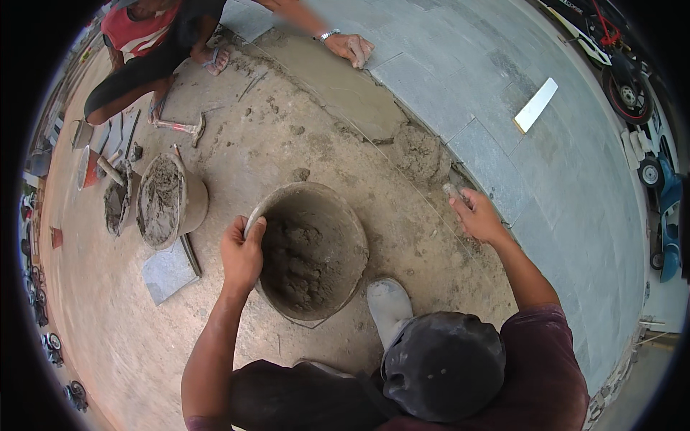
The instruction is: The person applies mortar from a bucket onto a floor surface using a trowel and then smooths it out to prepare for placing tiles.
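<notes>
My left hand (243, 251) grips the rim of a large grey bucket (345, 244), tilted toward me, with wet mortar (298, 280) in its bottom. My right hand (471, 215) is closed on the handle of a trowel (451, 191), whose blade is at the lumpy mortar (420, 154) along the edge of the laid grey tiles (532, 179). A thin string line runs across the ground beside that mortar strip. Farther up, a smoother band of wet mortar (323, 72) stretches toward a co-worker's hand (348, 49), which rests by the tile edge.
A co-worker (140, 36) crouches top left near a hammer (180, 128). Two mortar buckets (194, 205), a red bucket (88, 165) and spare tiles (165, 280) lie left. A white board (535, 104) is on the tiles. Motorbikes (618, 72) line the right. My boot (388, 309) is below.
</notes>
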A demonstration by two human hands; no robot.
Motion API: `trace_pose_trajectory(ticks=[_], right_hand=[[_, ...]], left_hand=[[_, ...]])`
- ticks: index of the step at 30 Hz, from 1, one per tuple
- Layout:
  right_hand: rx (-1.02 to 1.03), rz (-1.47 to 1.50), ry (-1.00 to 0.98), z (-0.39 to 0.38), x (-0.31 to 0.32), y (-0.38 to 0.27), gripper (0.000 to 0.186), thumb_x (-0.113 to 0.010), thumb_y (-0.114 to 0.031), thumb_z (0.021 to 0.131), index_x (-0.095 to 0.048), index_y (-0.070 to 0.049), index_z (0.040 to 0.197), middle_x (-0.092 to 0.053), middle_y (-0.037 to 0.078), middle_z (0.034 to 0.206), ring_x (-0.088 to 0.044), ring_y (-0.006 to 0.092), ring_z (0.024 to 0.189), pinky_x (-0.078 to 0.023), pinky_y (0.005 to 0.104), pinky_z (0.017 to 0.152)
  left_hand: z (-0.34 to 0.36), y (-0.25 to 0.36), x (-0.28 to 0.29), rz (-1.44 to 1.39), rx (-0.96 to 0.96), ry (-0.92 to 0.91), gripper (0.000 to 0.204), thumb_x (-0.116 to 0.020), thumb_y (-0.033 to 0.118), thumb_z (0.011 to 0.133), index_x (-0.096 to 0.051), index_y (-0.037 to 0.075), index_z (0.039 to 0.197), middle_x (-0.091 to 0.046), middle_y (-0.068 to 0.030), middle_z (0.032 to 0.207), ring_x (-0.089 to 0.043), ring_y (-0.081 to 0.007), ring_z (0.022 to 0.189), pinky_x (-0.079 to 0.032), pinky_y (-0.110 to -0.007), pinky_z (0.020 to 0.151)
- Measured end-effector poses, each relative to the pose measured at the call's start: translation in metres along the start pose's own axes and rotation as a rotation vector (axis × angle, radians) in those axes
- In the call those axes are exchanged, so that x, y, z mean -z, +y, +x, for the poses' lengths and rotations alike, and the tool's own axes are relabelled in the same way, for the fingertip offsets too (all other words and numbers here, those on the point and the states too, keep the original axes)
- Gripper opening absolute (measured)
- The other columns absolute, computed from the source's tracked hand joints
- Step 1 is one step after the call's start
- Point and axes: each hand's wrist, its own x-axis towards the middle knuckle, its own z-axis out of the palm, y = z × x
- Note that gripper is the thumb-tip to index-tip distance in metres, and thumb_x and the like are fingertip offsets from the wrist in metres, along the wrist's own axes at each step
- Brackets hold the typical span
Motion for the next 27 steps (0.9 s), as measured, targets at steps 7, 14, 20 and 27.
trace_pose_trajectory(ticks=[7, 14, 20, 27], right_hand=[[0.129, -0.467, 0.382, 0.039, -0.027, -0.003, 0.049, -0.06, -0.029, 0.101, -0.055, -0.003, 0.142, -0.069, 0.03, 0.103, -0.068, 0.05, 0.089, -0.056, 0.0539, 0.081], [0.115, -0.626, 0.345, 0.016, -0.015, -0.025, 0.048, -0.055, -0.028, 0.104, -0.054, -0.006, 0.147, -0.069, 0.026, 0.106, -0.071, 0.0447, 0.088, -0.057, 0.0539, 0.081], [0.003, -0.798, 0.166, 0.005, -0.01, -0.001, 0.05, -0.052, -0.031, 0.106, -0.052, -0.007, 0.15, -0.068, 0.025, 0.107, -0.071, 0.0437, 0.089, -0.058, 0.0512, 0.078], [-0.007, -0.742, 0.122, -0.015, -0.004, -0.028, 0.05, -0.05, -0.031, 0.106, -0.052, -0.006, 0.149, -0.068, 0.027, 0.109, -0.071, 0.044, 0.092, -0.057, 0.053, 0.084]], left_hand=[[-0.001, -0.005, -0.005, 0.01, -0.015, 0.008, 0.035, -0.068, 0.022, 0.102, -0.05, 0.009, 0.074, -0.046, 0.0086, 0.07, -0.037, -0.003, 0.067, -0.031, -0.026, 0.056], [0.0, -0.001, 0.002, 0.063, -0.048, 0.025, 0.037, -0.069, 0.021, 0.102, -0.049, 0.01, 0.073, -0.044, 0.0087, 0.07, -0.035, -0.0031, 0.067, -0.03, -0.026, 0.057], [0.005, -0.01, 0.001, 0.017, -0.046, -0.002, 0.035, -0.069, 0.021, 0.103, -0.051, 0.009, 0.074, -0.044, 0.0092, 0.071, -0.035, -0.003, 0.068, -0.03, -0.026, 0.058], [0.0, -0.005, 0.005, 0.051, -0.033, -0.005, 0.034, -0.067, 0.02, 0.104, -0.052, 0.009, 0.076, -0.045, 0.0097, 0.072, -0.036, -0.0029, 0.068, -0.03, -0.025, 0.058]])
